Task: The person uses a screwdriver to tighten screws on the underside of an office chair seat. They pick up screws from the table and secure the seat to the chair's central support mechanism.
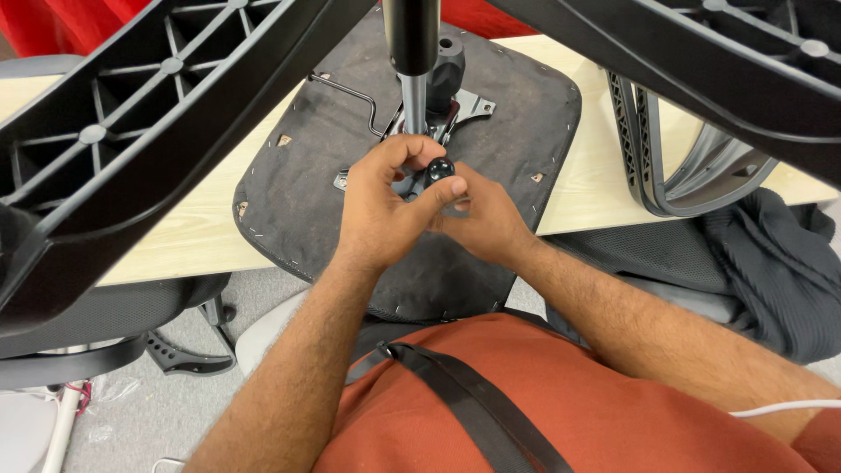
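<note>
An upturned office-chair seat (307, 184) with dark fabric underside lies on a light wooden table (201, 236). A metal mechanism plate (469, 105) with a gas-lift column (412, 44) rises from its middle. My left hand (381, 206) pinches a small black round knob (441, 168) at the plate's near edge. My right hand (486, 219) is pressed against the left one just below the knob, fingers curled; what it holds is hidden. The chair's black star-base legs (131, 149) spread above, close to the camera.
A bent metal lever (350, 92) lies on the seat's far left. A black-and-grey armrest frame (674, 166) rests at the table's right. A dark mesh chair back (771, 263) sits below it. Another chair base (180, 355) stands on the grey floor.
</note>
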